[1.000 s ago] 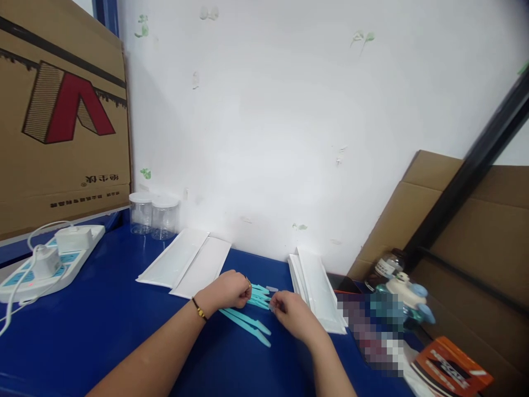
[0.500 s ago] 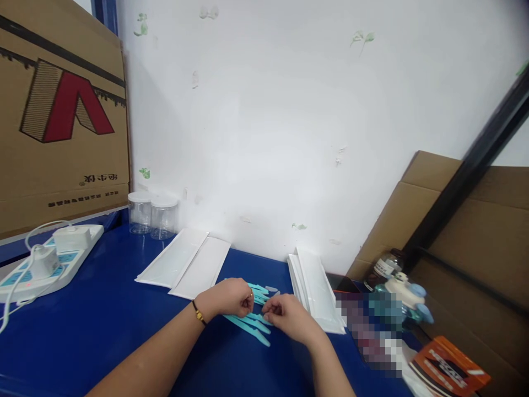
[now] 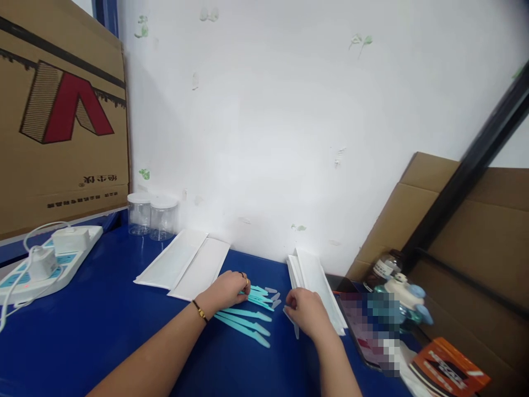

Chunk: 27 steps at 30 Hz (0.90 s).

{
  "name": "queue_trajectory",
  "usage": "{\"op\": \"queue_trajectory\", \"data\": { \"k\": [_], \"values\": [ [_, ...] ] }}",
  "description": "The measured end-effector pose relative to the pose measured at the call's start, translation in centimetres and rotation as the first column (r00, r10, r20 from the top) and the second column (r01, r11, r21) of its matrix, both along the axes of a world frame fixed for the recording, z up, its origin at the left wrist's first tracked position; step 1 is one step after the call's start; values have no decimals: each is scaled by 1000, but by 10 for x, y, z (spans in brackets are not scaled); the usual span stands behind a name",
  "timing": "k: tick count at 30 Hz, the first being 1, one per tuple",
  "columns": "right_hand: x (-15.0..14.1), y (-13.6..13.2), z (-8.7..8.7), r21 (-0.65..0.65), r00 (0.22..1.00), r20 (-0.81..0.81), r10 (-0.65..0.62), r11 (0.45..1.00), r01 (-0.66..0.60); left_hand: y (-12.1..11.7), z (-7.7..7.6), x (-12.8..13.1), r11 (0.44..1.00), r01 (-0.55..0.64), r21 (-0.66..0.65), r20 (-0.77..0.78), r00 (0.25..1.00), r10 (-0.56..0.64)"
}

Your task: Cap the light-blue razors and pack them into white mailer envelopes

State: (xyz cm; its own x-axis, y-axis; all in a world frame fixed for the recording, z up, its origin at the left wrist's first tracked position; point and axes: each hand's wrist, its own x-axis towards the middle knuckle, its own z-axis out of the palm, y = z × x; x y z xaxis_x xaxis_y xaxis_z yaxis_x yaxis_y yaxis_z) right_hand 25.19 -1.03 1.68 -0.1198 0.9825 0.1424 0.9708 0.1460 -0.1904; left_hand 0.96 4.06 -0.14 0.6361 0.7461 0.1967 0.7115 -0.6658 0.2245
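- Turquoise razor-like sticks [image 3: 248, 314] lay in a loose fan on the counter [image 3: 115, 331], just below and right of the left grip; three were spread on the near side, their ends pointing right.
- More sticks, a tight far bundle [image 3: 258, 298], emerged from beside the fingers of the left grip [image 3: 228, 289]. Those fingers were bent inward, but whether they grasped any stick I could not tell.
- Right of the sticks, the right grip [image 3: 308, 311] had its fingers drawn together at a small clear piece [image 3: 296, 331]; whether it was pinched or merely touched could not be made out.
- Between the two grips, small clear caps [image 3: 276, 303] lay just beside the right ends of the bundle.
- Beyond the left grip, two white flat packets [image 3: 171, 259] lay side by side, slanting toward the wall [image 3: 256, 110].
- A white stack of similar packets [image 3: 318, 286] lay close behind the right grip, which overlapped its near part in view.
- Farther right were a phone [image 3: 363, 347], a teal bottle [image 3: 400, 289], a brown bottle [image 3: 384, 269] and, nearer, an orange box [image 3: 450, 366].
- Far left stood two lidded clear jars [image 3: 163, 223], with a white power strip [image 3: 70, 260] nearer and a cardboard carton [image 3: 70, 165] behind it.
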Motion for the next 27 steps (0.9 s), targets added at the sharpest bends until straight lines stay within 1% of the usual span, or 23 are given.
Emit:
{"op": "queue_trajectory", "data": {
  "k": [4,7,9,12,14,16,18,21,23,27],
  "values": [
    [-10,1,-7,-60,991,128,-30,998,38,1,-2,0,1000,-25,-7,-13,1000,25],
    [-17,3,-12,-50,981,191,-16,998,26,2,-4,0,999,-33,-29,-12,999,33],
    [-19,4,-15,-30,978,207,-8,999,14,2,-4,1,999,-33,-38,-12,999,33],
    [-20,4,-19,3,983,181,-8,1000,7,1,-3,2,999,-46,-24,6,999,46],
    [-19,5,-19,17,993,119,-5,1000,3,0,-1,2,998,-56,-16,42,998,57],
    [-18,6,-18,44,1000,-2,9,999,-9,0,1,0,997,-53,-52,93,994,58],
    [-17,7,-15,91,985,-165,41,996,-26,1,3,-3,990,-35,-140,160,985,57],
    [-16,8,-10,179,918,-380,114,983,-48,1,3,-4,955,5,-295,279,957,81],
    [-16,9,-7,244,875,-454,168,968,-60,1,4,-3,947,23,-320,347,933,94],
    [-18,5,1,350,823,-499,273,932,-97,0,10,-1,957,68,-282,412,909,57]
  ]
}}
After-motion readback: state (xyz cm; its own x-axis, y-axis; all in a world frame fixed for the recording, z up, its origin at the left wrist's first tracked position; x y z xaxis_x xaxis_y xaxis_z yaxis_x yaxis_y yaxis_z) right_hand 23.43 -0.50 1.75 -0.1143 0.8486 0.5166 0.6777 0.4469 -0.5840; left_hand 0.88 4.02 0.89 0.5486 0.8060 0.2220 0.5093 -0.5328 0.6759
